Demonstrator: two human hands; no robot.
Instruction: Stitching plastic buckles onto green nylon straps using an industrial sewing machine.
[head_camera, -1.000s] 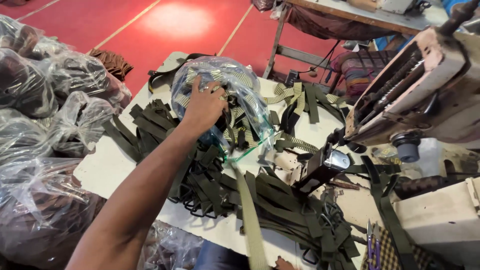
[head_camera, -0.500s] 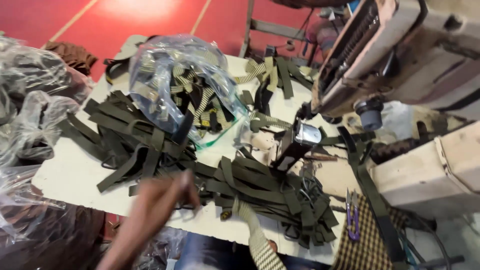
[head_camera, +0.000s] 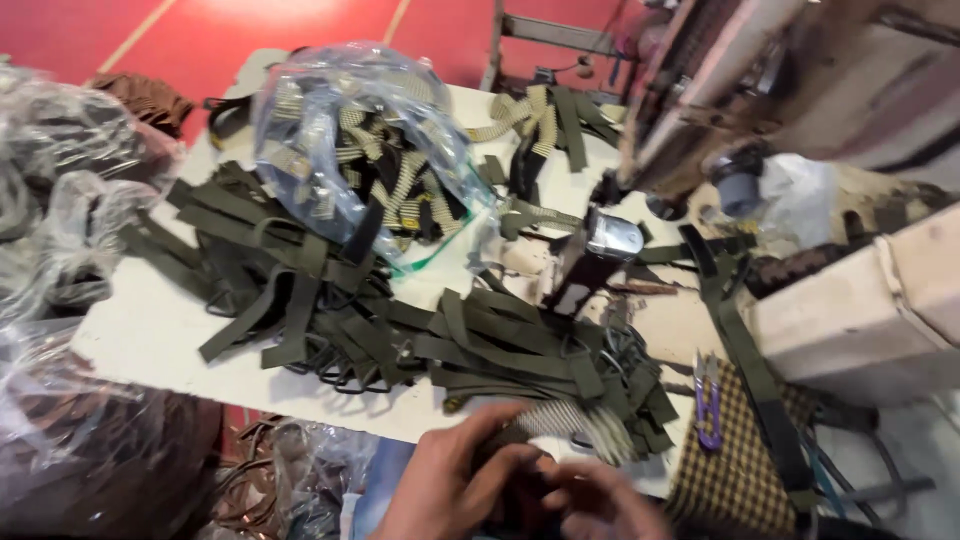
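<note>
Both hands are low at the table's near edge. My left hand (head_camera: 450, 485) curls its fingers around the end of a beige-and-olive striped webbing strap (head_camera: 575, 420), which runs into the pile of olive green straps (head_camera: 400, 330). My right hand (head_camera: 605, 505) is blurred just to its right, fingers bent and close to the left hand; its grip is unclear. Farther back, a clear plastic bag (head_camera: 350, 140) full of striped straps lies on the white table (head_camera: 150, 340).
A sewing machine (head_camera: 800, 90) stands at the right, with a metal part (head_camera: 612, 238) beside it. Purple thread snips (head_camera: 708, 400) lie on a checkered cloth (head_camera: 730, 450). Stuffed plastic bags (head_camera: 70, 200) crowd the left side above the red floor (head_camera: 200, 30).
My left arm has pulled back from the clear bag to the near edge. Both hands now meet at the striped strap. The view has shifted toward me.
</note>
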